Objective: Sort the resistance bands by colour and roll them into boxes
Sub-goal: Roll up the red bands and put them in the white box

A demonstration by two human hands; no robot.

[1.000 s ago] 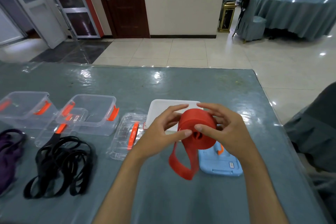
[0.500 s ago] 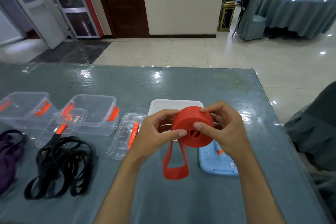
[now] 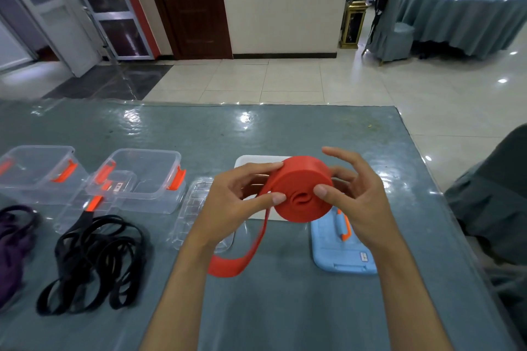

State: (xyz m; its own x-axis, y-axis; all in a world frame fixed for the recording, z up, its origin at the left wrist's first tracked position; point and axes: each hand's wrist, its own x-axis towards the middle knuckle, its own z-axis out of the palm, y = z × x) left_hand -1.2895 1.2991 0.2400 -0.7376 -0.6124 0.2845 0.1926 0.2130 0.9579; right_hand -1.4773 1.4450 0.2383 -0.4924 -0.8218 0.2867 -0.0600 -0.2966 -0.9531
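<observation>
A: Two hands meet over the table (image 3: pixel 285 308) in the head view. What does each hold?

B: Both hold the red roll (image 3: pixel 303 189), a band wound into a thick disc, raised above the table at mid-frame. The left hand (image 3: pixel 228 202) pinches it: thumb tip on the near flat face, fingers curled over the far left rim. The right hand (image 3: pixel 356 196) grips the opposite side: thumb tip pressed on the face just right of the spiral centre, lower fingers curled behind the disc, upper fingers spread and lifted off its top edge.

A: Is the whole band wound?

B: No. A loose tail (image 3: pixel 242 256) hangs from the roll's left edge and loops down beside the left forearm; whether it touches the table cannot be told.

A: Where do the other bands lie?

B: Black bands (image 3: pixel 91 259) lie in a tangled heap on the table at left. Purple bands (image 3: pixel 14 248) lie at the left frame edge, partly cut off.

A: And the boxes?

B: Two clear boxes with orange clips stand side by side at far left: the outer box (image 3: pixel 37 171) and the inner box (image 3: pixel 142 179). A clear lid (image 3: pixel 194 214) lies flat just right of the inner box, partly behind the left hand. A white box (image 3: pixel 251 162) sits behind the roll, mostly hidden. A blue lid (image 3: pixel 339 251) with an orange clip lies flat below the right hand.
</observation>
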